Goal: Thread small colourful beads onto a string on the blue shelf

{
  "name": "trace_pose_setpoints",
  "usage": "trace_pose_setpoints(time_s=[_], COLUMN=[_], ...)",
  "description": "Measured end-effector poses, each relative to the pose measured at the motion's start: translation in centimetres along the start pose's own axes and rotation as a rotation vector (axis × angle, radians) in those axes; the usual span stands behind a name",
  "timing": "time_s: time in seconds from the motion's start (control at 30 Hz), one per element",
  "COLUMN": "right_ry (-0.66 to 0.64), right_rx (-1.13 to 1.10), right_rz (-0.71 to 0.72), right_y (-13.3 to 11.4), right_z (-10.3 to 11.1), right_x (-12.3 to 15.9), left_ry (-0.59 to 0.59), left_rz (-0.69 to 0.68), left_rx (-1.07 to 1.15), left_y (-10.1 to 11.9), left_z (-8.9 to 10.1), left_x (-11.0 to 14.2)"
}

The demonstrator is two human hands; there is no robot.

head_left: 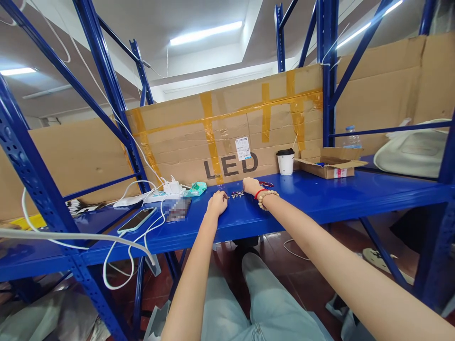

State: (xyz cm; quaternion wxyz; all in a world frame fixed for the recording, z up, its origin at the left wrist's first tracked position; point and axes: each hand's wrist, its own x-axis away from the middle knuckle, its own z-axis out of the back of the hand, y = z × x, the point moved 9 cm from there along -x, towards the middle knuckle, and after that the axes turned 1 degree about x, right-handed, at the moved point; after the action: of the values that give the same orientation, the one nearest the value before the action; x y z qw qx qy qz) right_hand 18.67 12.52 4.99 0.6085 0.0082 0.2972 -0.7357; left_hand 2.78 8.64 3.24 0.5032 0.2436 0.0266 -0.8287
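Both my arms reach out over a blue metal shelf [320, 199]. My left hand [217, 203] rests on the shelf with its fingers curled shut; what it holds, if anything, is too small to name. My right hand [250, 185] lies a little farther back, fingers curled down beside a cluster of several small metal parts [237, 193]. Red and beaded bracelets circle my right wrist. Some small red pieces [266, 184] lie just right of that hand.
A taped cardboard sheet marked LED [231, 137] backs the shelf. A paper cup [286, 162], an open carton [332, 166], a water bottle [351, 137] and a white bag [412, 151] stand at the right. A phone [137, 219], charger cables [167, 189] and a teal packet [196, 189] lie at the left.
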Motion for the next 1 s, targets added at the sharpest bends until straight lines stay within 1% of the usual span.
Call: trace_pose_setpoints(time_s=[0.1, 0.17, 0.27, 0.33, 0.4, 0.47, 0.53, 0.6, 0.63, 0.67, 0.73, 0.8, 0.87, 0.93, 1.0], right_ry=[0.007, 0.051, 0.131, 0.163, 0.164, 0.127, 0.049, -0.014, -0.07, -0.126, -0.22, -0.293, -0.329, -0.369, -0.416], right_rx=[-0.109, -0.205, -0.386, -0.524, -0.647, -0.829, -1.151, -1.369, -1.449, -1.528, -1.708, -1.877, -1.987, -2.066, -2.109], right_rz=[-0.002, -0.021, -0.089, -0.118, -0.103, -0.06, -0.028, -0.049, -0.065, -0.079, -0.128, -0.191, -0.215, -0.219, -0.217], right_y=[0.4, 0.6, 1.0, 0.7, 0.0, -1.2, -2.5, -3.5, -4.1, -4.8, -6.0, -6.9, -7.4, -7.7, -7.9], right_z=[0.6, 1.0, 1.1, 0.9, 0.9, 1.1, 1.4, 1.9, 1.9, 2.0, 2.0, 1.9, 2.0, 2.0, 1.8], right_x=[-0.7, -0.8, -0.8, -0.7, -0.6, -0.3, 0.0, 0.3, 0.5, 0.7, 1.0, 1.2, 1.2, 1.0, 0.7], left_ry=[0.005, 0.009, 0.024, 0.044, 0.065, 0.099, 0.162, 0.242, 0.276, 0.304, 0.34, 0.357, 0.343, 0.307, 0.278], left_rz=[-0.007, -0.007, -0.006, -0.006, -0.017, -0.056, -0.146, -0.263, -0.311, -0.341, -0.357, -0.354, -0.379, -0.409, -0.408], left_rx=[0.014, 0.025, 0.054, 0.09, 0.131, 0.168, 0.203, 0.252, 0.286, 0.331, 0.46, 0.604, 0.692, 0.72, 0.739], left_y=[0.1, 0.1, 0.1, 0.1, 0.2, 0.8, 2.0, 3.5, 4.3, 4.9, 5.9, 6.7, 7.7, 8.6, 9.0], left_z=[0.1, 0.2, 0.3, 0.5, 0.7, 1.2, 2.1, 3.2, 3.7, 4.0, 4.6, 4.8, 4.8, 4.6, 4.2], left_x=[0.2, 0.2, 0.3, 0.3, 0.3, 0.6, 1.0, 1.7, 2.1, 2.4, 2.7, 2.9, 3.1, 3.3, 3.3])
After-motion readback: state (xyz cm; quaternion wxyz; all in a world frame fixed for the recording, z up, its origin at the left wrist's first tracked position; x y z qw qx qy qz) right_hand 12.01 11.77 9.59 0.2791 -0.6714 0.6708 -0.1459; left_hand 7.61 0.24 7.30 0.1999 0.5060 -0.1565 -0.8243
